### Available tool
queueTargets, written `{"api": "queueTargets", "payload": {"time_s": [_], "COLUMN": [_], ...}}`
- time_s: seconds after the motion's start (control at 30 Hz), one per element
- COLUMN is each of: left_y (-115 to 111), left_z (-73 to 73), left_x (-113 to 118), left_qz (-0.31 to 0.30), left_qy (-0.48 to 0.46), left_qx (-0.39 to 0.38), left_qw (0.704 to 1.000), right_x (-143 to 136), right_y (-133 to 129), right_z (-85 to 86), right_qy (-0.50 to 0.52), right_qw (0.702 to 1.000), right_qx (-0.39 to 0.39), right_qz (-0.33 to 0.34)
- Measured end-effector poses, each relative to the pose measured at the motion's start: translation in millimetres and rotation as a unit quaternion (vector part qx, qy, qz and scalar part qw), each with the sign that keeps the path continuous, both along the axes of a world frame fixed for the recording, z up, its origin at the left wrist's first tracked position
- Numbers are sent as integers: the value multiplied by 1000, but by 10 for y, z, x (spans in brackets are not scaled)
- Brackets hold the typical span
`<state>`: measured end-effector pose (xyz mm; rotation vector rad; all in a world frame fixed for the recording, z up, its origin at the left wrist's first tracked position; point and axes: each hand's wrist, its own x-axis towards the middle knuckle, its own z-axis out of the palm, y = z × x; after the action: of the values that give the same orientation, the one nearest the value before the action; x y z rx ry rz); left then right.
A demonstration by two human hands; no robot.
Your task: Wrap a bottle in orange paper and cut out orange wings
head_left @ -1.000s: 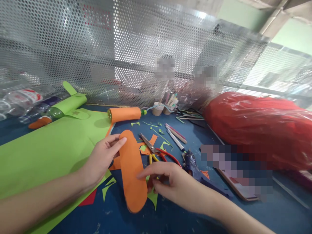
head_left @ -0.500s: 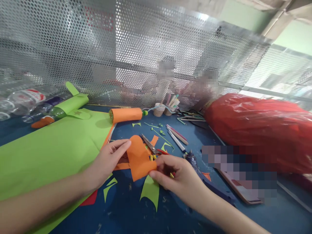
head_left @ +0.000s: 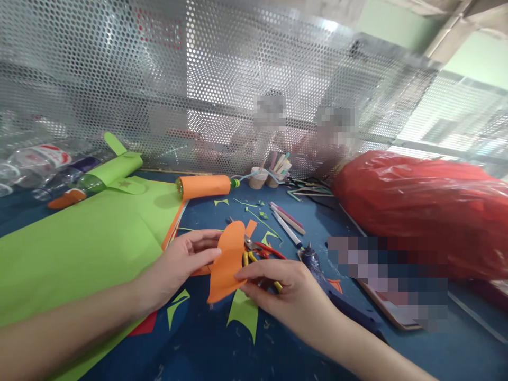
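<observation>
A cut piece of orange paper [head_left: 227, 262], rounded at the top, is held between my two hands just above the blue table. My left hand [head_left: 180, 267] pinches its left edge, thumb in front and fingers behind. At its lower right edge, my right hand [head_left: 283, 288] grips it between thumb and fingers. Behind the paper lie red-handled scissors [head_left: 270, 250], partly covered, and a yellow-handled tool [head_left: 251, 257] whose kind I cannot make out. A green paper piece with pointed ends [head_left: 243, 315] rests below the right hand.
Large green paper sheets [head_left: 87, 248] spread to the left. An orange-wrapped bottle [head_left: 204, 187] and a green-wrapped bottle [head_left: 115, 172] lie behind. Right of my hands are several markers [head_left: 288, 225], a dark glue gun [head_left: 337, 291] and a red plastic bag [head_left: 420, 211]. Cups of pens [head_left: 259, 178] stand near the mesh panel.
The orange paper has turned and now curves more edge-on. My left hand has shifted down along its edge, and my right hand has moved slightly left, uncovering more of the red scissor handles.
</observation>
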<state>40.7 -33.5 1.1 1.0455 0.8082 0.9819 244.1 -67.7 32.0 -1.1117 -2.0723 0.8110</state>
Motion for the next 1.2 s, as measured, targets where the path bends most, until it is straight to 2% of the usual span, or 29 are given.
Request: {"api": "queueTargets", "payload": {"time_s": [0.23, 0.43, 0.63, 0.73, 0.77, 0.83, 0.9, 0.93, 1.0, 1.2], "left_y": [25, 15, 2, 20, 26, 32, 27, 23, 14, -5], "left_z": [-19, -29, -50, -88, -96, -97, -81, -70, -47, -12], "left_x": [16, 27, 13, 9, 10, 15, 20, 23, 27, 32], "left_qz": [-35, 28, -17, 10, 19, 30, 31, 30, 24, 33], "left_qy": [10, -4, -24, -7, 0, 11, 13, 14, 16, 14], "left_qx": [-4, -60, -23, -30, -34, -40, -43, -45, -46, -43], "left_qw": [999, 998, 999, 999, 999, 999, 998, 998, 999, 998], "right_x": [10, 9, -5, 13, 26, 61, 97, 111, 128, 101], "right_y": [-6, -15, -19, 8, 23, 57, 90, 102, 119, 137], "right_z": [7, 29, -18, -21, -19, -19, -33, -45, -73, -127], "right_qy": [-6, -4, -45, -116, -163, -285, -396, -431, -462, -456], "right_qw": [996, 986, 989, 987, 977, 938, 888, 873, 862, 867], "right_qx": [89, 164, 139, 101, 101, 123, 145, 141, 116, 87], "right_qz": [3, 30, 16, -53, -89, -154, -182, -181, -172, -182]}}
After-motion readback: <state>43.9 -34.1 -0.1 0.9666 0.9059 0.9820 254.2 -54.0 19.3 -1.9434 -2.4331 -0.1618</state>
